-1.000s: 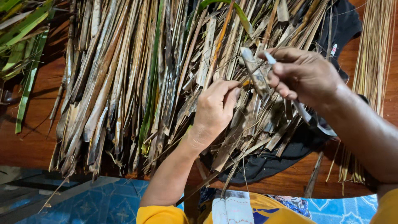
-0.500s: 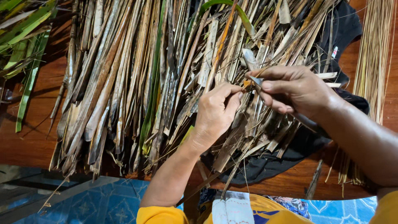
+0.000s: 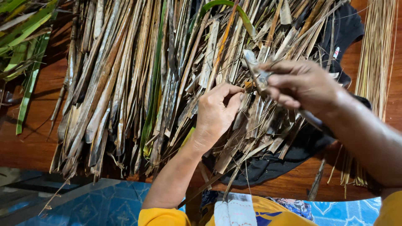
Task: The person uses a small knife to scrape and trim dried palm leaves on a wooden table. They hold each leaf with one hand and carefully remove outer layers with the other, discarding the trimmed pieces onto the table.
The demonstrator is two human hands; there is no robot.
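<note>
A big heap of dry brown palm leaf strips (image 3: 138, 79) lies spread over a reddish wooden surface (image 3: 29, 138). My left hand (image 3: 217, 111) pinches one dry strip (image 3: 222, 46) near its lower end, thumb and fingers closed on it. My right hand (image 3: 303, 83) grips a small knife (image 3: 255, 71), its blade set against that same strip just right of my left fingers. Both hands hover over the middle of the heap, a few centimetres apart.
A black cloth (image 3: 276, 161) lies under the right part of the heap. A bundle of thin pale leaf ribs (image 3: 374, 62) lies at the far right. Fresh green leaves (image 3: 25, 29) sit at the upper left. Blue patterned fabric (image 3: 109, 205) shows below the wooden edge.
My right hand has slid down and left along the strip with the knife, closing toward my left hand. My left hand has stayed in place on the strip.
</note>
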